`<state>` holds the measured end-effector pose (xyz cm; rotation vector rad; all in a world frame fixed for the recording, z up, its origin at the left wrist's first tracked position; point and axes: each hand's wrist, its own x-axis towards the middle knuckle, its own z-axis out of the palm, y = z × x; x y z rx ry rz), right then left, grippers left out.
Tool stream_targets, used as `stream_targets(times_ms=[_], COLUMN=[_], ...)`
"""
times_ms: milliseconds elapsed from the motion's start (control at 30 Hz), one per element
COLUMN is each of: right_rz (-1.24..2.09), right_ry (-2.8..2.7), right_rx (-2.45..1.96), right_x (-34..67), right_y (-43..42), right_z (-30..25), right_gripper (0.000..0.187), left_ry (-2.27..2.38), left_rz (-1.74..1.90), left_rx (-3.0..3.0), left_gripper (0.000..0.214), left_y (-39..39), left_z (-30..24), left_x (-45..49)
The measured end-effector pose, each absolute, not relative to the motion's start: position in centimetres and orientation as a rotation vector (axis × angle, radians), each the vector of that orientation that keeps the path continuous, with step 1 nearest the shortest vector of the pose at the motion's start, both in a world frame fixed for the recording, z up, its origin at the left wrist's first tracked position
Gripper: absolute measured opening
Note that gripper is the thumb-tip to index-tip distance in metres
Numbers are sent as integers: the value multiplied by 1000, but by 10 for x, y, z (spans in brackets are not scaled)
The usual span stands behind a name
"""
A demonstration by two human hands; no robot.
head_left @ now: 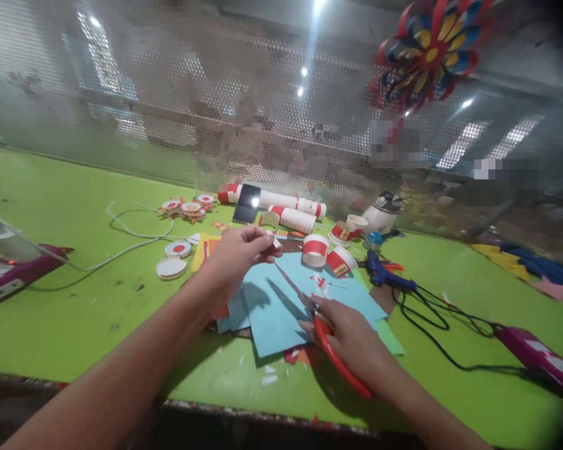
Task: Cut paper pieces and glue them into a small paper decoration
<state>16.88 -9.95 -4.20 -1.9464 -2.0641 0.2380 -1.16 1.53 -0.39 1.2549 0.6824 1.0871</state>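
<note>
So, had a small white piece (273, 242) pinched between the thumb and fingers of the left hand (238, 253), up above the light blue sheets (281, 312) in the middle of the desk (84, 187), probably raised to leave free room around its edge. Gripped the red-handled scissors (327, 342) in the right hand (351, 328), fingers wrapped around the handles, blades angled up and away toward the white piece, likely to meet it without much wrist bending. Couldn't tell touching from just beside at the tips, tbh, or blades parted from blades together.

Had those blue sheets lying on top of other colours, seemingly handy for catching bits: saw red and white scraps (319, 282) right there. Spotted paper cups (315, 251) at the far edge of the blue, maybe to leave the near part for both hands. Looked like a phone (246, 206) leaned on the long red-and-white tube (281, 200), presumably for a tilted screen. Also noticed the blue glue gun (387, 275) off to the right, perhaps for easy reach while clear of the blades.
</note>
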Motion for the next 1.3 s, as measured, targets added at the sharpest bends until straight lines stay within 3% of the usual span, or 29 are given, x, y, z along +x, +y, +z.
stream_targets(times_ms=[233, 833, 1133, 1300], right_rz=[145, -72, 402, 648], right_ry=[-2150, -2644, -1929, -1803], right_rx=[-2071, -1925, -1526, -1380], right_x=[158, 159, 182, 178], right_y=[-97, -97, -93, -83], right_z=[-50, -26, -6, -7], right_gripper=[46, 34, 22, 16], left_ry=[685, 674, 494, 498], left_rz=[950, 729, 765, 767], left_rx=[1238, 1217, 1322, 1384], left_gripper=[15, 21, 18, 17], left_y=[23, 21, -6, -11], left_z=[-26, -53, -29, -14], left_x=[0, 12, 18, 17])
